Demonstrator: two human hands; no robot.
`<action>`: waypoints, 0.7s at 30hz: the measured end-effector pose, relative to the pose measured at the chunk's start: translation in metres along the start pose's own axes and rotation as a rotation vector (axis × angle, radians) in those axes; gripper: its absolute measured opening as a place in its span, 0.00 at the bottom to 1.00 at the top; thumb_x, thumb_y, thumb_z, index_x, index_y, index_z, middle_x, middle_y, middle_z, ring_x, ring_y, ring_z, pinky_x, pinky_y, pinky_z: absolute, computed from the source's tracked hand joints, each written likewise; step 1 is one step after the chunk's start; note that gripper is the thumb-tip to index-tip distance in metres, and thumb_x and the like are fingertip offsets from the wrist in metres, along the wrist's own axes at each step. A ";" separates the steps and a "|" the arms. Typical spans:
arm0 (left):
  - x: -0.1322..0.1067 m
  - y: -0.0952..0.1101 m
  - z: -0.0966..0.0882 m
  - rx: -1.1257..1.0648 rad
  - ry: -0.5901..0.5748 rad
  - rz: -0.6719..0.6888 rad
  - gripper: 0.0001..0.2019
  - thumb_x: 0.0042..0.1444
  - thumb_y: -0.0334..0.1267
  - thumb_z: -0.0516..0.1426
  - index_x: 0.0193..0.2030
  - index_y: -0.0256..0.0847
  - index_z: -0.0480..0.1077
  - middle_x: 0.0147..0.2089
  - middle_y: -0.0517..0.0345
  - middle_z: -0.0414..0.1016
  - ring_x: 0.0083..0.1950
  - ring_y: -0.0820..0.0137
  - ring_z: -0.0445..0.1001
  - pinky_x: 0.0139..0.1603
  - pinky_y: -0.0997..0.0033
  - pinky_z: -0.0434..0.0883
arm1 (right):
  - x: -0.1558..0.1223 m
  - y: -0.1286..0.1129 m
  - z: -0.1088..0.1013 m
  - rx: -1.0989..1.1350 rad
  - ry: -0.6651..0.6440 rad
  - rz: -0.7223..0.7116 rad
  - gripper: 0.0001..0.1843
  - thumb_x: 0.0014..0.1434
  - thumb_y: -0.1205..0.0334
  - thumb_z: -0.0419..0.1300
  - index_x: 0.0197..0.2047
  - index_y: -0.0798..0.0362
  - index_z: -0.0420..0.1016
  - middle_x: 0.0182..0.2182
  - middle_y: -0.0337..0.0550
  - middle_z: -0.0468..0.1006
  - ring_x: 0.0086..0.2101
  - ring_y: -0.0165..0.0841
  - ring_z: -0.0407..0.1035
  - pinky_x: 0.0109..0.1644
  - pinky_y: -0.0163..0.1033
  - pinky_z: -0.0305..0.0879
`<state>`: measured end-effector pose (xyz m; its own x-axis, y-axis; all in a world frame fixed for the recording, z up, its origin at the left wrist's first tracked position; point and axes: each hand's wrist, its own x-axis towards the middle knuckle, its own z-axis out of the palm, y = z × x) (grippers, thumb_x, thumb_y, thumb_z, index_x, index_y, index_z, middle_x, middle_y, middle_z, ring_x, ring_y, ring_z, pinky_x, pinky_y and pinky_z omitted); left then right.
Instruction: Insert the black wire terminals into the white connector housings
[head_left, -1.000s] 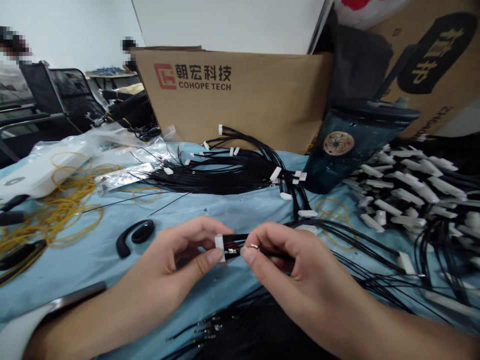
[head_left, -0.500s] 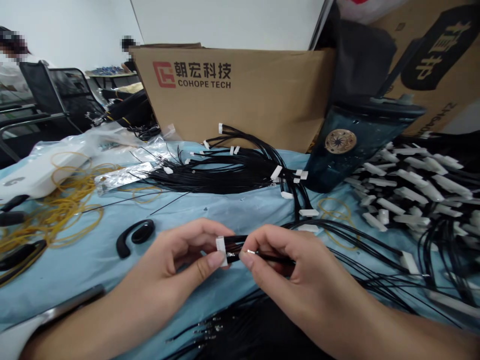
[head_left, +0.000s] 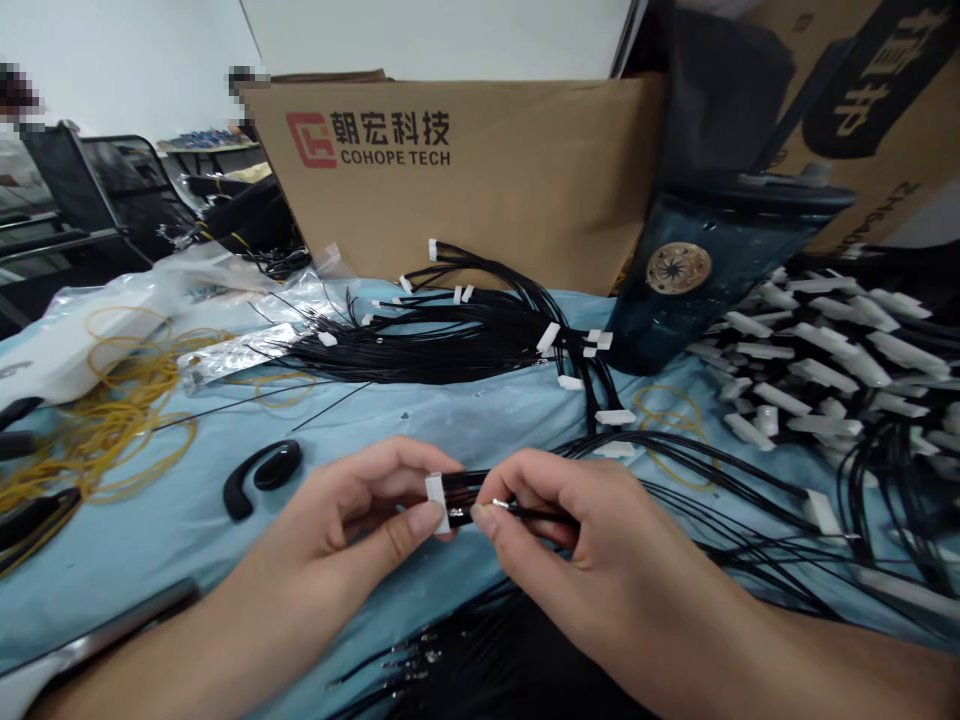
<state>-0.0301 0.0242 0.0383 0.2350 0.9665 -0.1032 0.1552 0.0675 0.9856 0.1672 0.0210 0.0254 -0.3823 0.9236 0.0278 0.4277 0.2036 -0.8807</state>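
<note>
My left hand pinches a small white connector housing between thumb and fingertips. Black wires run out of the housing's right side. Close by on the right, my right hand is closed on a black wire, whose bare metal terminal shows at the thumb tip. The rest of the wires pass behind the right fingers, partly hidden. Below the hands lies a bundle of loose black wires, some with metal terminals at their ends.
Finished-looking wire bundles with white connectors lie behind the hands. A dark blue tumbler stands at right beside a heap of white connectors. An earphone and yellow rubber bands are at left. A cardboard box stands behind.
The camera view has shifted slightly, so the surroundings sit a little higher and farther left. Both hands keep their grips on the connector housing and the wire.
</note>
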 end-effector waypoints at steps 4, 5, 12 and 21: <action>-0.002 0.000 0.001 -0.025 0.009 -0.027 0.08 0.50 0.30 0.68 0.36 0.48 0.83 0.26 0.69 0.85 0.29 0.75 0.81 0.30 0.87 0.73 | -0.001 0.000 -0.001 0.000 -0.006 -0.009 0.07 0.62 0.65 0.57 0.31 0.49 0.71 0.21 0.31 0.64 0.22 0.27 0.57 0.22 0.31 0.50; -0.002 0.000 0.001 -0.027 0.007 -0.028 0.08 0.50 0.31 0.68 0.36 0.48 0.83 0.26 0.68 0.85 0.29 0.75 0.81 0.30 0.86 0.73 | -0.001 0.000 -0.002 0.002 -0.012 -0.010 0.07 0.62 0.65 0.57 0.31 0.49 0.71 0.21 0.31 0.64 0.22 0.27 0.57 0.22 0.31 0.51; -0.001 -0.002 0.002 0.019 -0.009 -0.029 0.06 0.53 0.32 0.67 0.38 0.47 0.82 0.28 0.65 0.86 0.31 0.73 0.82 0.33 0.83 0.75 | -0.001 -0.001 0.000 -0.029 -0.007 -0.042 0.07 0.62 0.66 0.57 0.32 0.50 0.71 0.20 0.31 0.61 0.21 0.27 0.55 0.22 0.32 0.49; -0.002 0.001 0.000 0.114 0.026 -0.005 0.05 0.53 0.35 0.67 0.38 0.46 0.81 0.28 0.63 0.87 0.31 0.69 0.83 0.32 0.79 0.75 | 0.000 -0.001 0.000 0.044 -0.007 0.037 0.06 0.56 0.68 0.59 0.30 0.50 0.75 0.19 0.31 0.64 0.21 0.27 0.57 0.23 0.32 0.51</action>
<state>-0.0299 0.0225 0.0390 0.2091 0.9725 -0.1027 0.2645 0.0449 0.9633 0.1670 0.0210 0.0268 -0.3722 0.9281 -0.0082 0.4053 0.1546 -0.9010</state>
